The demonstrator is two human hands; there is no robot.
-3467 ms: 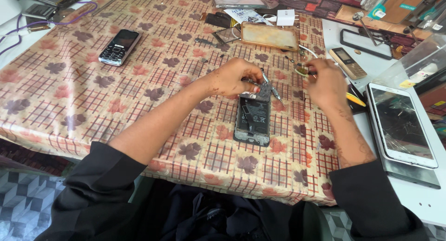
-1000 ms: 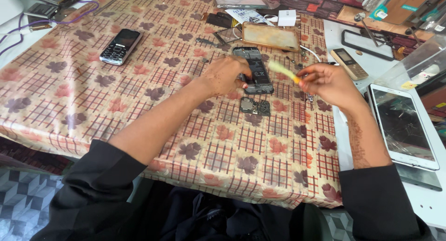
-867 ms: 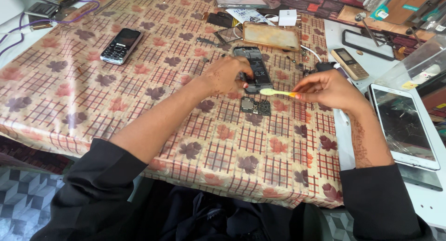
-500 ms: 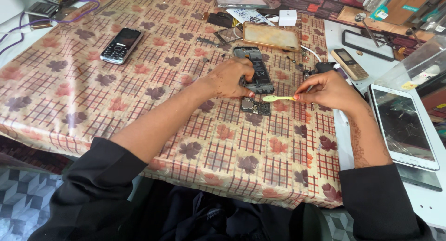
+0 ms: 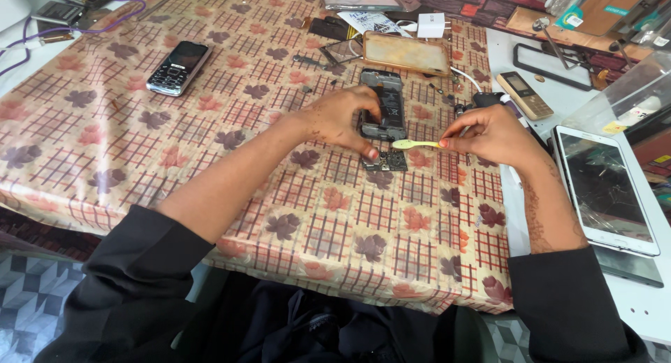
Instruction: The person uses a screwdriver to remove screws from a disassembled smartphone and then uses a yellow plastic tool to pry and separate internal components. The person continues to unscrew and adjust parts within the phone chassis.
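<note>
Two bare hands at work over a table covered with a beige oilcloth printed with red grid squares and brown-and-pink leaves. Left hand: fingers curled down and spread, pressing on the near end of an opened dark smartphone body with its back removed, while the thumb tip rests on a small dark circuit board lying just below it. Phone body's long axis runs away from the person, far end toward the top of the view. Right hand: closed in a pinch, thumb and forefinger gripping the handle end of a slim pale yellow-green plastic brush. Brush lies nearly level, long axis across the table, head pointing toward the left hand and hovering just above the circuit board, near the left thumb; contact with the board cannot be told. Surrounding items: black keypad phone well apart at far left; tan transparent phone case beyond the phone body; white charger plug; small gold keypad phone; white tablet with cracked dark screen on the white surface at right; purple cable at the far left corner.
</note>
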